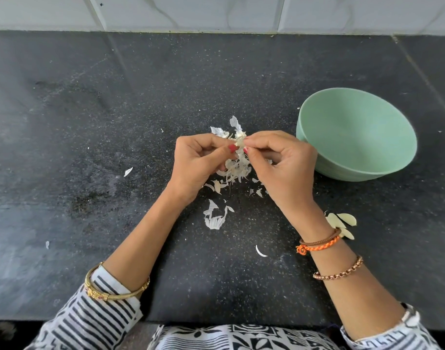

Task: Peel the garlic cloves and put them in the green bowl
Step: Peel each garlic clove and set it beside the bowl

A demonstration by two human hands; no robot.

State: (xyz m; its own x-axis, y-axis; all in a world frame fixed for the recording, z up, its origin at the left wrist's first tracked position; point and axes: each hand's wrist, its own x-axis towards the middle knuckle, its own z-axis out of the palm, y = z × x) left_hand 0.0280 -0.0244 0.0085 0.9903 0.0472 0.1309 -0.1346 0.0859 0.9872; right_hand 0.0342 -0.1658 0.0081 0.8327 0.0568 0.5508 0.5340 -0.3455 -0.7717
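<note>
My left hand (200,162) and my right hand (283,165) meet over the middle of the black counter, both pinching a garlic piece (239,140) with papery skin hanging from it. The clove itself is mostly hidden by my fingertips. The green bowl (356,133) stands just right of my right hand, and no cloves show inside it. Three peeled garlic cloves (341,222) lie on the counter beside my right wrist, below the bowl.
Torn garlic skins (215,215) are scattered on the counter (90,147) under and below my hands, with stray bits (260,251) nearer me and at the left (128,171). A white tiled wall (216,11) rises at the back. The counter's front edge runs by my body.
</note>
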